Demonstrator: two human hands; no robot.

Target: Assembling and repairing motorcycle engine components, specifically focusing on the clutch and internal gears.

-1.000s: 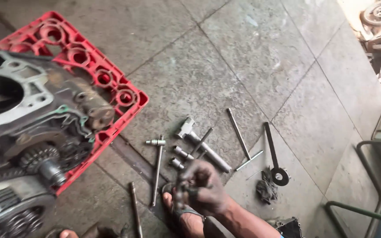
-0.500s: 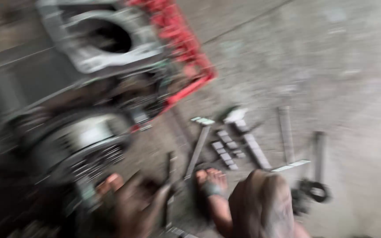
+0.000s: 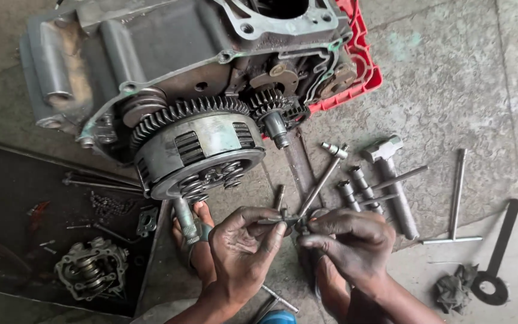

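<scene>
My left hand (image 3: 244,249) and my right hand (image 3: 349,240) meet low in the middle, both pinching a small dark metal part (image 3: 292,221) between their fingertips. Just above them sits a greasy engine case (image 3: 169,66) with a large toothed clutch drum (image 3: 196,153) and a small gear (image 3: 271,111) facing me. My feet in sandals (image 3: 196,231) are under the hands, on the stone floor.
A red plastic crate (image 3: 364,66) lies under the engine. T-handle wrenches (image 3: 325,180), a hammer (image 3: 391,180), sockets (image 3: 355,183), a long bar (image 3: 457,195) and a flat dark wrench (image 3: 499,258) lie right. A black tray (image 3: 43,234) at left holds a chain and small parts.
The view has swung left and down, bringing the engine close. My right hand left the tools on the floor, and both hands now hold a small part together.
</scene>
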